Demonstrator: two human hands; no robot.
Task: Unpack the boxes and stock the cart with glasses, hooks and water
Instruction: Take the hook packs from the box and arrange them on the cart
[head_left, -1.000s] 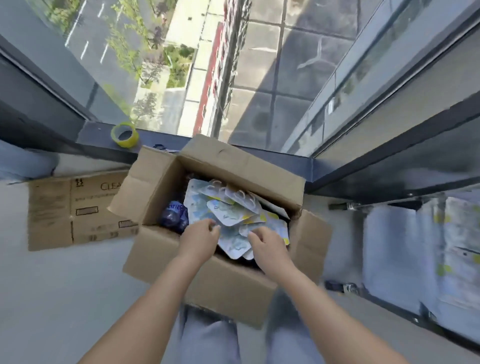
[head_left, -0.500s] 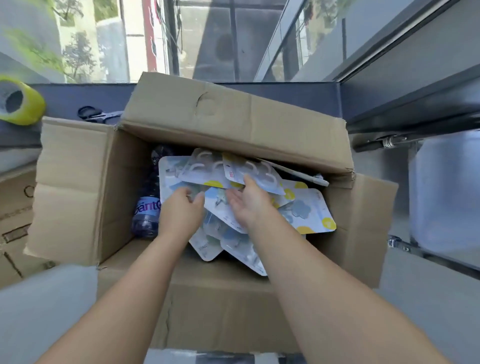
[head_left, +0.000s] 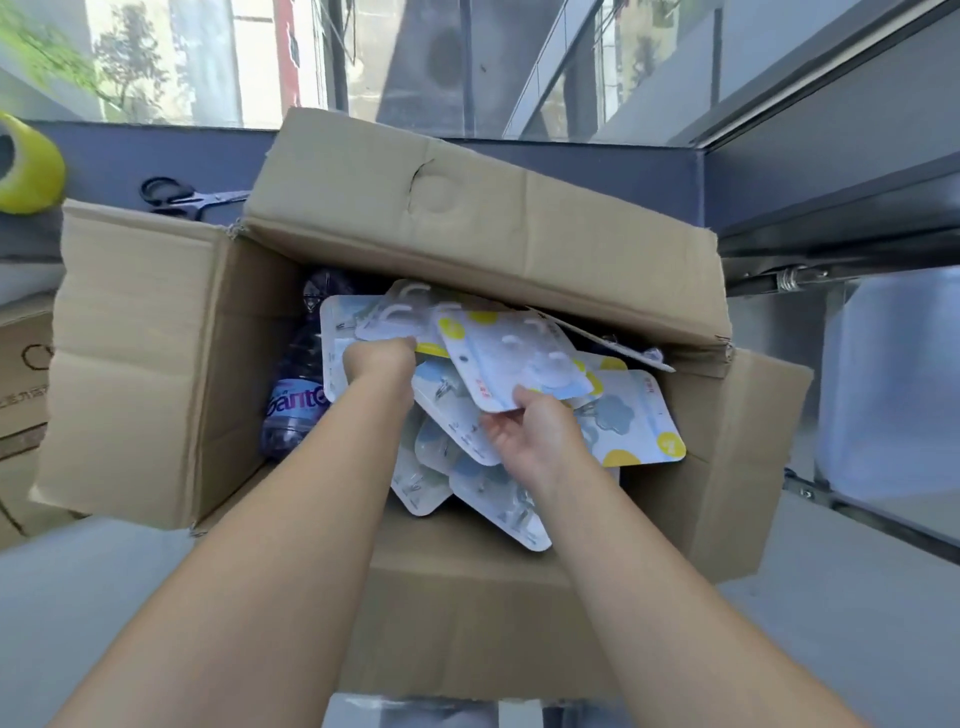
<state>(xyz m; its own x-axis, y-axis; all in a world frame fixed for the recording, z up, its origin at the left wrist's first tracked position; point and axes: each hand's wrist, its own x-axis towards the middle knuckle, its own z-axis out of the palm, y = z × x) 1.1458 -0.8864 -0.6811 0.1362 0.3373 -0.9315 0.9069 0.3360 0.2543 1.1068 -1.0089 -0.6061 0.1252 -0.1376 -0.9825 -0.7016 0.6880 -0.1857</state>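
Glossy plastic hook packs sit pinched in our right hand, while our left hand curls round more of them, all inside the open cardboard box. We judge the slick packs could slide from our fingers back onto the water bottle just left of them. Beyond the box lie grey floor, scissors, a yellow tape roll and windows.

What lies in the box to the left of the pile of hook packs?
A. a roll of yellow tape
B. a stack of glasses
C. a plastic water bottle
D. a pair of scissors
C: a water bottle with a blue label lies inside the cardboard box, just left of the hook packs that both hands are gripping.
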